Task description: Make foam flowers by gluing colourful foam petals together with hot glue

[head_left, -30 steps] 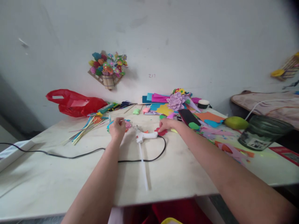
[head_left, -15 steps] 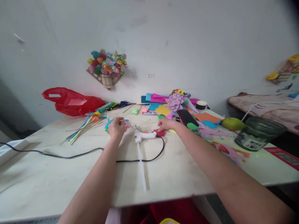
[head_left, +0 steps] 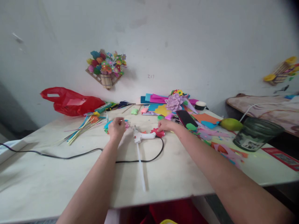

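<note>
My left hand [head_left: 117, 128] is closed in a pinch above several blue, green and pink flower-shaped cutouts [head_left: 126, 124]. What its fingertips hold is too small to make out. My right hand [head_left: 166, 125] has its thumb and finger closed on the edge of a red flower-shaped cutout [head_left: 157, 132]. Between the hands lies a white hot glue gun [head_left: 145, 136], nozzle to the left. A long translucent glue stick [head_left: 140, 168] sticks out of it toward the front edge. The gun's handle end is right beside the red cutout.
A black cord [head_left: 70, 157] crosses the table. At left are a red plastic bag [head_left: 70, 102] and thin strips [head_left: 80, 130]. Coloured sheets [head_left: 161, 99], a lilac flower [head_left: 174, 102], a phone [head_left: 185, 118], scraps [head_left: 224, 149] and a glass jar [head_left: 255, 135] occupy the right side.
My right fingers have come down onto the red cutout and gripped its edge, tilting it up a little. My left hand stays in its pinch; the view has shifted slightly.
</note>
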Demonstrator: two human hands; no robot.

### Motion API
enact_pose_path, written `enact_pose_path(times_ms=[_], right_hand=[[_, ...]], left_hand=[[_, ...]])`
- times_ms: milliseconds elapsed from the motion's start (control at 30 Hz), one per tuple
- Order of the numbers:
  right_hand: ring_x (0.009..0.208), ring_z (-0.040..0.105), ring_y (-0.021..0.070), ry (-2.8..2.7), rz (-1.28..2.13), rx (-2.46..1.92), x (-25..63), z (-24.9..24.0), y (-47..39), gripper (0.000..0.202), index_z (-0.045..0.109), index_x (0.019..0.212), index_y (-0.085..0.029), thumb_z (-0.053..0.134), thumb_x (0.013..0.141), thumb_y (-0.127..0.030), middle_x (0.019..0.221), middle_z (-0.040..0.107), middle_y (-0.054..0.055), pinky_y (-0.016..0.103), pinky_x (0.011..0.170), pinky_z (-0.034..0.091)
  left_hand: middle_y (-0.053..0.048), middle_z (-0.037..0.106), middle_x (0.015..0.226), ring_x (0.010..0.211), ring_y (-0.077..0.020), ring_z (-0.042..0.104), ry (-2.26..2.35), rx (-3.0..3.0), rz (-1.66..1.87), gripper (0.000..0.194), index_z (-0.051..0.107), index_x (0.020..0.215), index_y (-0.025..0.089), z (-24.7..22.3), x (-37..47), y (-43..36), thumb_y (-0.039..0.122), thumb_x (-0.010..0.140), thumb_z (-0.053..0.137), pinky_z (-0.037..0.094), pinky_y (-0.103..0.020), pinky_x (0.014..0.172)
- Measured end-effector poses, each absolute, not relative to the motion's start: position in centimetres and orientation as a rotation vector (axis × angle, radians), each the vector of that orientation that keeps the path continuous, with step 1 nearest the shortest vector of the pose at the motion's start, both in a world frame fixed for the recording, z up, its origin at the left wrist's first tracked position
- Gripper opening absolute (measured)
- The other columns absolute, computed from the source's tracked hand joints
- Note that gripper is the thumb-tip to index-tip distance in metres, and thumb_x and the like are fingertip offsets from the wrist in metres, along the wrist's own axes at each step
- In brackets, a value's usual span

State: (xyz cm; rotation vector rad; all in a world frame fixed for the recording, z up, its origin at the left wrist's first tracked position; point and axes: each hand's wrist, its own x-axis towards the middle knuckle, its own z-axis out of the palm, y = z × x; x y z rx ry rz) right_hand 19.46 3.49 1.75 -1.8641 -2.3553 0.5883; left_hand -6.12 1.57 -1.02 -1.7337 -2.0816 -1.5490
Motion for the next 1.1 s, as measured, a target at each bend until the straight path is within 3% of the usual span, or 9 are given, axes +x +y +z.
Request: enact_pose_path(times_ms=[200,333,533,633,700,800,933,1000,1100], right_hand=[[0.053,0.046,0.0088,-1.999,0.568,-1.716,19.7,1.3,4.1,0.012,0.058,0.071,-0.013,0.062,0.06,-0.014,0.059,0.052,-0.001,0.019,0.047,0.033],[0.051,0.045,0.0076,-1.716,0.61,-1.499,20.4,1.6,4.6,0.028,0.059,0.087,-0.013,0.063,0.059,-0.013,0.061,0.05,-0.003,0.018,0.047,0.034],[0.045,0.038,0.0049,-1.603,0.863,-1.038,19.5,1.8,3.7,0.043,0.058,0.102,-0.014,0.064,0.059,-0.019,0.051,0.036,-0.01,0.018,0.046,0.032],[0.049,0.043,0.0061,-1.584,0.89,-0.941,17.7,1.6,2.9,0.044,0.059,0.103,-0.015,0.064,0.059,-0.019,0.056,0.045,-0.007,0.02,0.048,0.036],[0.055,0.049,0.0079,-1.571,0.922,-0.907,16.5,1.4,2.3,0.045,0.06,0.104,-0.017,0.064,0.059,-0.018,0.067,0.055,-0.002,0.021,0.051,0.04],[0.06,0.053,0.0102,-1.562,0.888,-0.932,14.8,1.2,1.8,0.037,0.061,0.102,-0.018,0.059,0.065,-0.019,0.087,0.062,0.004,0.023,0.052,0.044],[0.079,0.058,0.0147,-1.626,0.723,-0.97,13.0,0.9,1.5,0.031,0.059,0.105,-0.019,0.047,0.076,-0.021,0.098,0.062,0.006,0.029,0.07,0.048],[0.095,0.055,0.0166,-1.654,0.61,-0.976,12.2,0.7,1.5,0.031,0.058,0.105,-0.018,0.042,0.078,-0.017,0.105,0.06,0.007,0.032,0.085,0.044],[0.107,0.05,0.0174,-1.711,0.469,-0.991,11.3,0.6,1.4,0.035,0.055,0.108,-0.015,0.037,0.079,-0.011,0.113,0.056,0.01,0.034,0.095,0.036]], left_hand=[[-0.002,0.064,0.064,0.06,-0.0148,0.059,-2.073,-1.739,-1.574,0.025,0.065,0.088,0.02,-1.0,-6.2,1.7,0.033,0.073,0.049,0.039,-0.023,0.056],[-0.003,0.066,0.067,0.063,-0.0163,0.061,-2.054,-1.786,-1.657,0.027,0.064,0.089,0.019,-0.8,-5.7,1.7,0.034,0.072,0.049,0.041,-0.024,0.058],[-0.007,0.067,0.073,0.066,-0.0172,0.061,-1.974,-2.163,-1.91,0.036,0.063,0.09,0.015,0.1,-3.2,1.1,0.044,0.071,0.053,0.043,-0.025,0.059],[-0.007,0.067,0.078,0.07,-0.0154,0.059,-1.885,-2.436,-1.96,0.043,0.062,0.095,0.015,0.6,-1.9,0.4,0.05,0.071,0.053,0.042,-0.022,0.058],[-0.005,0.064,0.071,0.059,-0.0116,0.056,-1.939,-2.582,-1.999,0.047,0.059,0.098,0.015,0.7,-1.4,0.0,0.052,0.07,0.054,0.038,-0.02,0.049],[0.003,0.052,0.05,0.039,-0.0067,0.042,-2.016,-2.704,-2.051,0.042,0.055,0.085,0.014,0.7,-0.8,-0.3,0.053,0.07,0.054,0.026,-0.017,0.037],[0.007,0.044,0.043,0.031,-0.0043,0.033,-1.946,-2.739,-2.177,0.034,0.043,0.071,0.017,0.7,-0.1,-0.6,0.049,0.075,0.05,0.022,-0.016,0.033],[0.007,0.043,0.043,0.03,-0.0043,0.032,-1.932,-2.731,-2.203,0.032,0.04,0.07,0.018,0.7,0.2,-0.7,0.048,0.078,0.048,0.022,-0.016,0.032],[0.008,0.04,0.04,0.028,-0.005,0.032,-1.934,-2.729,-2.218,0.031,0.037,0.069,0.019,0.6,0.5,-0.7,0.047,0.079,0.046,0.02,-0.016,0.03]])
